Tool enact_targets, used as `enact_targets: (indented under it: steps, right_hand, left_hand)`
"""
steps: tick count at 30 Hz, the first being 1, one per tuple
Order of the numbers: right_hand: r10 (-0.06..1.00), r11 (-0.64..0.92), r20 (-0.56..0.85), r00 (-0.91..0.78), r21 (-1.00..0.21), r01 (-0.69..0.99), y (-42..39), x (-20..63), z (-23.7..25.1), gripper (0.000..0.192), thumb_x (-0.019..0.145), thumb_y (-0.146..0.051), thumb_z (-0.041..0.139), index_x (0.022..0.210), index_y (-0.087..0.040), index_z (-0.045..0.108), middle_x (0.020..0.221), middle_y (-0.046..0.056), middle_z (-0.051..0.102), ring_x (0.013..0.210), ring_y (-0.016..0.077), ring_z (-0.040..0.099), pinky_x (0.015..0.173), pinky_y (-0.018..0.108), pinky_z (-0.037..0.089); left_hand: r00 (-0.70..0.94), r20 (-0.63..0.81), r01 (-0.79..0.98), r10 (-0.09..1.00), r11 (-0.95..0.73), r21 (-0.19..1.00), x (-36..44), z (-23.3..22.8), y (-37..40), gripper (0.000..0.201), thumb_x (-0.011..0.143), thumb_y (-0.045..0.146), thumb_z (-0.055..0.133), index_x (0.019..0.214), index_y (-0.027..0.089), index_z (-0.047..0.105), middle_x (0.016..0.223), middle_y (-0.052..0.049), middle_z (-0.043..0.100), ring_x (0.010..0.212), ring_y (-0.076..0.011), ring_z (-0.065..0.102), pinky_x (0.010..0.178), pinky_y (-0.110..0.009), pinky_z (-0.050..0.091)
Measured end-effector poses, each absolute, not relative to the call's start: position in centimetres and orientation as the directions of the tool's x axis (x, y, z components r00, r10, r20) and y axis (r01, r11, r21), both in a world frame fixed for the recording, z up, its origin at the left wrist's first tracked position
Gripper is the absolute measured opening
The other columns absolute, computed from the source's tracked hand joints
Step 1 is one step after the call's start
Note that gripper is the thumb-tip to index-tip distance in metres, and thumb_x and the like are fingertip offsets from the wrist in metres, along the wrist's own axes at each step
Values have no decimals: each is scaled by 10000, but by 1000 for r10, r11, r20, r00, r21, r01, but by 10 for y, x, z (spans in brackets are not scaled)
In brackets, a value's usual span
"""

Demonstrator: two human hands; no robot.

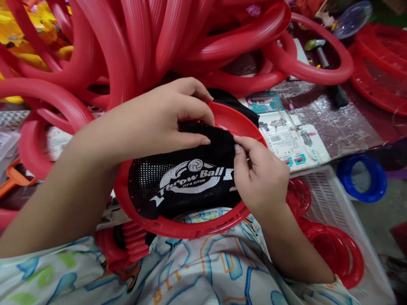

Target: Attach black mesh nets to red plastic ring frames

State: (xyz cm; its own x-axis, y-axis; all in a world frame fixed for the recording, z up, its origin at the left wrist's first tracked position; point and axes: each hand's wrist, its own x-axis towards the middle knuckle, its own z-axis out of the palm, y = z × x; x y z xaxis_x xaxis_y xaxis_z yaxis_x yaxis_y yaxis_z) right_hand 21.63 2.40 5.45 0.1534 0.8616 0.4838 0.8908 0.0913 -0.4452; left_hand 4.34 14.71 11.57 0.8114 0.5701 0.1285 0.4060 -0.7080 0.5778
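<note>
1. The left hand (159,120) lies over the upper rim of a red plastic ring (178,226), its fingers curled and its thumb pressed down on the top edge of a black mesh net (187,178), so the net is pinched against the rim there.
2. The right hand (260,178) holds the ring's right side, with thumb and forefinger closed on the net's edge just where the net meets the rim.
3. The net spreads across the inside of the ring and bears white print reading "Throw Ball". Its lower edge sits inside the ring's near rim, and its left edge follows the curve of the ring.
4. The ring rests tilted over the person's lap, its near rim touching the patterned clothing (203,262).
5. A heap of loose red rings (133,42) crowds the space just behind the left hand, leaving little open room on the far side.
6. To the right, printed cards (292,142) lie flat on a plastic-covered surface, well clear of the hands.
7. A white slotted crate (330,199) stands just beside the right forearm, with more red rings (333,250) lying against it.
8. A blue ring (362,178) sits beyond the crate, apart from everything being handled.
9. A hammer (321,53) lies at the far right, inside another red ring.
</note>
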Motion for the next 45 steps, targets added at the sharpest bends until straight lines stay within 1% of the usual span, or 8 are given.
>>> enact_targets:
  steps: [5,8,13,16,21,27,34,45]
  right_hand:
    - [821,122,566,78,-308,943,20,220,55,258,888,-123,540,1100,-139,687,940,66,762,803,174,713,767,266,548]
    - [780,174,623,51,-295,940,19,219,57,289,871,-114,546,1126,-175,667,955,68,753,809,185,696,798,305,548]
    - [865,204,483,138,-589,782,29,213,61,323,879,-195,554,1197,-175,608,953,39,716,795,147,662,772,305,549]
    - [904,201,410,121,-658,726,38,210,62,359,857,-309,628,1191,-179,604,898,10,701,716,124,633,693,282,533]
    - [869,161,477,134,-529,833,46,209,69,125,880,-239,606,940,-192,705,793,17,701,723,143,633,698,294,492]
    - [856,152,503,121,-468,871,58,212,72,174,904,-224,543,834,-168,692,773,39,687,742,166,630,704,315,468]
    - [864,182,496,89,-473,862,61,219,68,180,892,-189,510,901,-193,690,791,32,682,762,166,630,695,309,469]
    - [839,310,536,-90,-337,889,64,225,65,273,887,-175,483,932,-235,746,798,34,625,759,173,573,725,330,468]
  left_hand:
    - [795,126,430,594,-697,574,45,112,145,122,832,288,620,839,209,713,1216,-83,580,1145,-229,551,1010,-367,457]
    - [777,145,435,613,-689,580,45,110,145,124,825,313,622,842,227,710,1192,-70,597,1149,-229,556,1013,-351,461]
    - [755,164,447,635,-681,580,46,109,144,122,808,329,623,821,239,704,1133,-66,611,1104,-238,576,985,-367,483]
    - [738,173,460,652,-674,578,47,108,142,116,801,321,620,801,231,694,1093,-63,617,1075,-233,585,960,-368,498]
    - [707,174,483,686,-648,589,48,108,141,124,794,332,626,775,223,680,1064,-65,629,1071,-238,588,955,-366,503]
    - [689,156,505,707,-624,596,48,112,139,148,811,328,612,764,206,681,1034,-73,641,1019,-225,599,951,-343,501]
    - [655,166,536,737,-609,585,48,109,140,157,801,340,623,757,204,687,1005,-67,641,994,-229,604,945,-355,509]
    - [637,207,542,742,-623,563,49,102,139,152,818,317,631,721,203,654,945,-50,620,958,-217,605,875,-360,501]
